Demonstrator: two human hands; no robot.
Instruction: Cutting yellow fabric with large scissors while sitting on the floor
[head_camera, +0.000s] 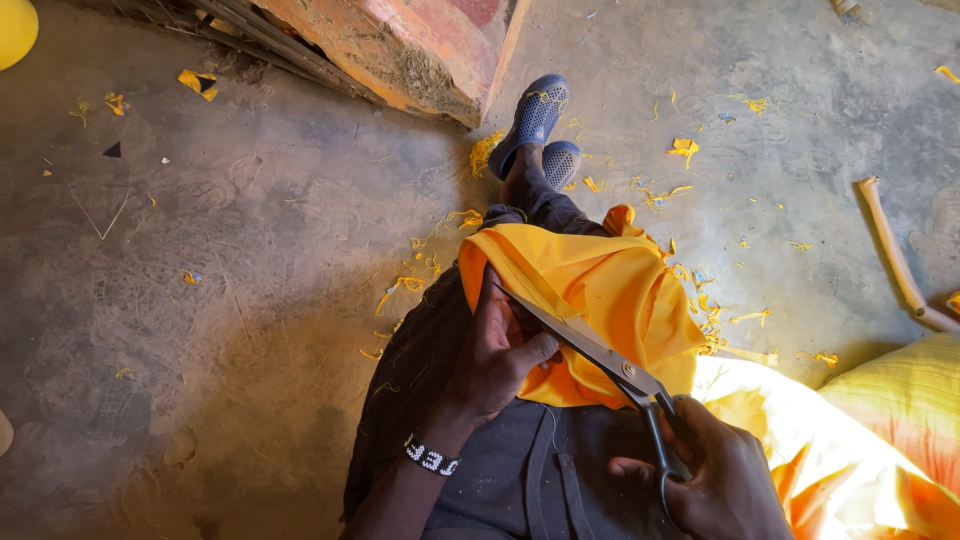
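my right hand (715, 475) grips the handles of the scissors (600, 355), blades laid along the yellow cloth (610, 290) on my lap, my left hand (500, 350) pinching its near edge; i judge tauter cloth gives a cleaner cut.

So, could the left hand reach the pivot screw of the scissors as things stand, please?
Probably yes. The left hand holds the yellow cloth right beside the blades, and the pivot screw lies uncovered, with nothing between. It would have to let go of the cloth first.
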